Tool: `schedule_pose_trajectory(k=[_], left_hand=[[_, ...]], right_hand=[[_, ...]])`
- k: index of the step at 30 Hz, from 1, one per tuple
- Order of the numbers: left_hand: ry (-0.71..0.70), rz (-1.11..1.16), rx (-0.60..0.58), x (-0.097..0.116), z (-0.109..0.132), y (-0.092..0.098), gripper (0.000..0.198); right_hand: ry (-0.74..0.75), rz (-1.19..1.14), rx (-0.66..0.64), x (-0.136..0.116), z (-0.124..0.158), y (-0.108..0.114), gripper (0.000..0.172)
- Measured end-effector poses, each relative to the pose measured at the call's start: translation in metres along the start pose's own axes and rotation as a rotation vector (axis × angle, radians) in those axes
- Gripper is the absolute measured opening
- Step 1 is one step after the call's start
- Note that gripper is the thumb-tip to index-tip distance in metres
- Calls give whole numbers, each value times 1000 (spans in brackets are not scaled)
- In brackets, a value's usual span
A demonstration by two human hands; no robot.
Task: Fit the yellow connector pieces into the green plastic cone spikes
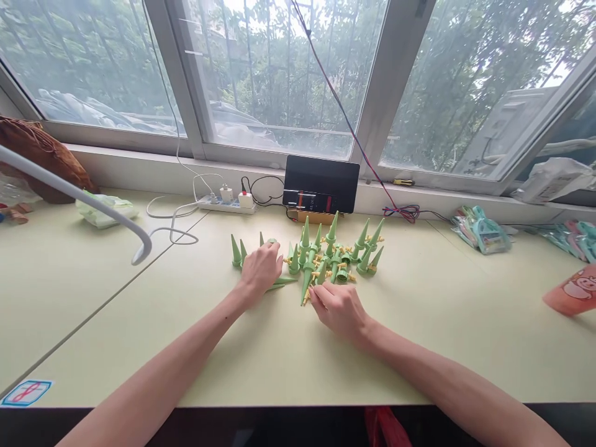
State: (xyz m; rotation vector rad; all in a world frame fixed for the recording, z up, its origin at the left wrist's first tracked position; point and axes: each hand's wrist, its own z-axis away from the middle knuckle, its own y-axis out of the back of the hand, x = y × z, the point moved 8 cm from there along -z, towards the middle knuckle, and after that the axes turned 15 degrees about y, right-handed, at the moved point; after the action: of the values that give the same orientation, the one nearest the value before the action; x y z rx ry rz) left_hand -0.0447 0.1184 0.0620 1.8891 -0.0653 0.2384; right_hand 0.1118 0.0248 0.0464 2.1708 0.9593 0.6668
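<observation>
A cluster of green cone-shaped plant watering spikes, many with small yellow valves, covers the middle of the table. Some stand point up and others lie on their sides. My left hand is closed at the cluster's left side, around a green watering spike whose round end shows past the fingers. More spikes stand just left of it. At the near edge of the cluster, my right hand is closed, fingertips pinched at the base of a green spike. The fingers partly hide that base.
A dark tablet leans at the back by the window. Left of it lies a power strip with chargers and cables. A white curved arm crosses the left side. Packaged items and an orange cup are on the right.
</observation>
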Motion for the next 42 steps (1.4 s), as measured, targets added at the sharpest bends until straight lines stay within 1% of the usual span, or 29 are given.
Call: schedule_pose_trajectory(k=[5,12,18,25,30,37,42], left_hand=[[-9,-113,-136,2,-5,-19,24],[22,-165,-199,1,-9,-28,27],[11,-183,-211,3,-7,-27,30],[34,-208,-222,5,-5,-25,30],[45,-231,-244,7,-5,-26,35],[16,-230,-249,8,-4,-28,38],[0,-216,-233,7,-4,-29,35]], right_hand=[[-11,-52,-42,-2,1,-7,40],[-34,-79,-43,0,2,-7,40],[-45,-114,-58,0,3,-8,40],[-47,-132,-32,0,1,-6,39],[-52,-138,-21,0,1,-5,40],[-30,-146,58,0,0,-2,40],[-28,-154,65,0,1,-2,39]])
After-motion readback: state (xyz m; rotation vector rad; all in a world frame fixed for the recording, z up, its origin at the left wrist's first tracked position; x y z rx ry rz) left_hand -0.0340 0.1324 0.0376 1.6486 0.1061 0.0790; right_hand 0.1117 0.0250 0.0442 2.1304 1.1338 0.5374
